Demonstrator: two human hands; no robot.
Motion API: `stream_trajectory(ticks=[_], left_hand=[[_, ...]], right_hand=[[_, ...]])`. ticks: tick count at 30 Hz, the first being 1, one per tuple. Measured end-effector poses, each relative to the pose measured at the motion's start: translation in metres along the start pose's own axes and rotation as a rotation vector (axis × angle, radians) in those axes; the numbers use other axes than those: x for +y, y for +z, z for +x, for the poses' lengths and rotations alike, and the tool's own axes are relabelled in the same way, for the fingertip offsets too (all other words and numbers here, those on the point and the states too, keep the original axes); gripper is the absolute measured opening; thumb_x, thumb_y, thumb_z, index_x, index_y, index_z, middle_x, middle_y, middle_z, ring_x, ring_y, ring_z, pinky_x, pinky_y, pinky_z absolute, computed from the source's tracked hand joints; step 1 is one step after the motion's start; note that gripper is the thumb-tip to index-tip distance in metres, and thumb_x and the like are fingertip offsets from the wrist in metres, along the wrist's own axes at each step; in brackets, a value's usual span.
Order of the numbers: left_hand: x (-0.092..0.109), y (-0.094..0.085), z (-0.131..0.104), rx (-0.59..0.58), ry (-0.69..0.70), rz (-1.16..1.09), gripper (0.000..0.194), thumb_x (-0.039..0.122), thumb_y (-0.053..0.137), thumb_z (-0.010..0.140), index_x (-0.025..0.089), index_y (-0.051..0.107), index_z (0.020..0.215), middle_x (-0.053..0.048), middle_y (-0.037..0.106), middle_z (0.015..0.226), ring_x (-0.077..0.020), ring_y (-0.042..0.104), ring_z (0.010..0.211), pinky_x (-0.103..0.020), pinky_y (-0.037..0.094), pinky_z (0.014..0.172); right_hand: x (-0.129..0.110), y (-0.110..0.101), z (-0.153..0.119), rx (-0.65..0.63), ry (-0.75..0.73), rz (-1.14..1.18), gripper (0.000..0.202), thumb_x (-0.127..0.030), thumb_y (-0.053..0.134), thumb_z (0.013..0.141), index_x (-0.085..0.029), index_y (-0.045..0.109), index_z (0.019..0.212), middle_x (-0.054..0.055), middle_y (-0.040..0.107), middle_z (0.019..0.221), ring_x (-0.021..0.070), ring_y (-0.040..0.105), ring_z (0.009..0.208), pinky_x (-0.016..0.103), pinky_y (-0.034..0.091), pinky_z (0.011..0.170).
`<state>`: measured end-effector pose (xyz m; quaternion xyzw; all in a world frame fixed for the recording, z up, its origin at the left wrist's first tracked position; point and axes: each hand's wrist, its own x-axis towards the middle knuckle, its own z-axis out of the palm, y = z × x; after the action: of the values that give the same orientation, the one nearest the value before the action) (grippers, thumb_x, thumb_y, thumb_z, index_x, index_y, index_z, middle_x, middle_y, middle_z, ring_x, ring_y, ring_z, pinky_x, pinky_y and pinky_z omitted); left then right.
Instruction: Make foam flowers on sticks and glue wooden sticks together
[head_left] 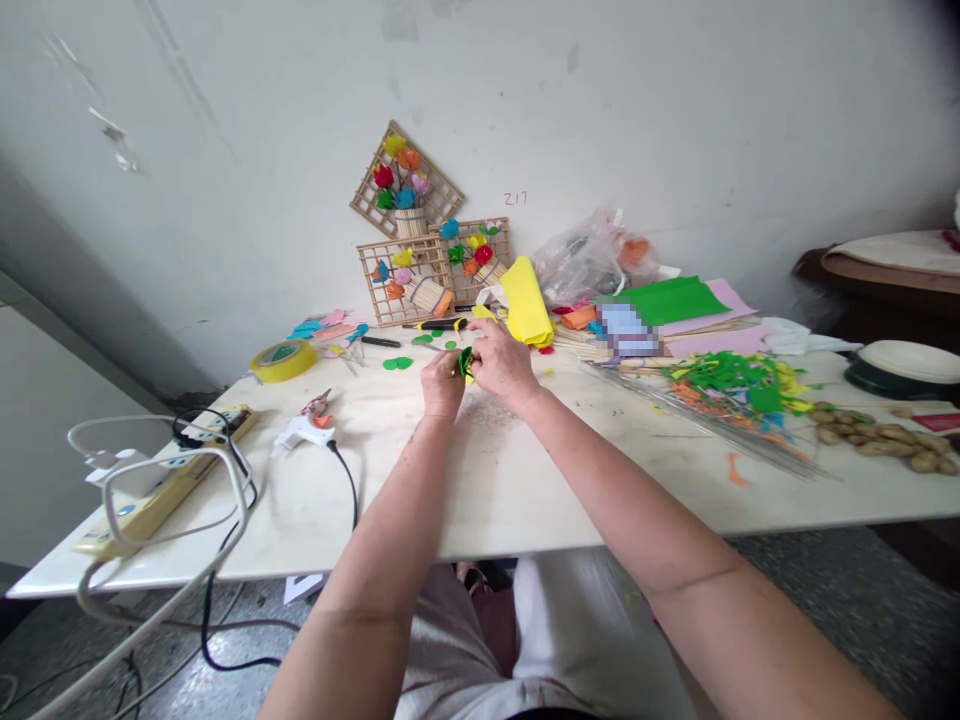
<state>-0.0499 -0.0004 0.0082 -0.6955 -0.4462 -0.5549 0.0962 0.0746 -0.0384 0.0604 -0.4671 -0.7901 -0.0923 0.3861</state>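
Over the middle of the table, my left hand [442, 386] is closed on a small green paper flower [466, 362], and a thin stem seems to stick out to the left of that hand. My right hand [502, 366] pinches the same flower from the other side, its index finger raised and pointing left. A bit of yellow shows just beneath the green; the fingers hide most of the piece. Green paper discs [398, 363] lie left of my hands. Behind them rests a black and yellow cutter [442, 325].
Flower-decorated bamboo lattices [409, 180] lean on the wall. A yellow paper roll [528, 302], green sheets [667, 300], thin wires [712, 425] and paper scraps [739, 385] lie right. Yellow tape [283, 361], a glue gun [307, 430] and a corded power strip [165, 480] lie left.
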Motion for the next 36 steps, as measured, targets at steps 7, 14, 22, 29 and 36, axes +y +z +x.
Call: stream_trajectory(ticks=[7,14,22,29,36], left_hand=[[0.002,-0.001,0.002,0.005,-0.032,0.015,0.020,0.001,0.050,0.065,0.018,0.060,0.062,-0.001,0.060,0.060,-0.0113,0.054,0.058,-0.020,0.036,0.057],[0.004,-0.001,0.004,0.004,-0.081,0.051,0.020,0.004,0.050,0.063,0.018,0.047,0.050,0.002,0.050,0.050,-0.0096,0.044,0.050,-0.021,0.030,0.052],[-0.001,-0.001,0.003,0.049,-0.154,0.024,0.025,0.009,0.054,0.060,0.018,0.037,0.045,0.005,0.038,0.043,-0.0085,0.034,0.046,-0.023,0.025,0.049],[-0.004,-0.001,0.002,0.083,-0.160,0.039,0.023,0.013,0.055,0.059,0.018,0.038,0.044,0.005,0.038,0.042,-0.0083,0.032,0.045,-0.023,0.023,0.048],[-0.004,-0.001,0.002,0.090,-0.195,0.087,0.021,0.009,0.052,0.055,0.019,0.037,0.043,0.003,0.039,0.042,-0.0097,0.031,0.045,-0.025,0.020,0.049]], right_hand=[[0.000,0.002,0.002,0.026,0.036,0.072,0.019,-0.006,0.048,0.071,-0.019,0.062,0.076,0.007,0.057,0.113,0.0209,0.053,0.100,0.030,0.048,0.071],[0.010,0.005,0.004,0.046,0.053,0.264,0.020,-0.002,0.049,0.067,-0.017,0.062,0.073,0.009,0.060,0.104,0.0192,0.056,0.098,0.031,0.046,0.083],[0.018,-0.003,0.003,0.092,0.039,0.467,0.033,-0.003,0.044,0.060,-0.018,0.064,0.082,0.006,0.063,0.104,0.0178,0.058,0.097,0.033,0.046,0.086],[0.013,-0.006,-0.001,0.172,0.055,0.427,0.026,-0.008,0.048,0.063,-0.019,0.063,0.082,0.008,0.060,0.110,0.0211,0.055,0.103,0.035,0.047,0.084],[0.007,-0.008,-0.004,0.123,-0.016,0.261,0.013,-0.021,0.061,0.066,-0.019,0.062,0.079,0.009,0.053,0.123,0.0248,0.050,0.107,0.039,0.043,0.089]])
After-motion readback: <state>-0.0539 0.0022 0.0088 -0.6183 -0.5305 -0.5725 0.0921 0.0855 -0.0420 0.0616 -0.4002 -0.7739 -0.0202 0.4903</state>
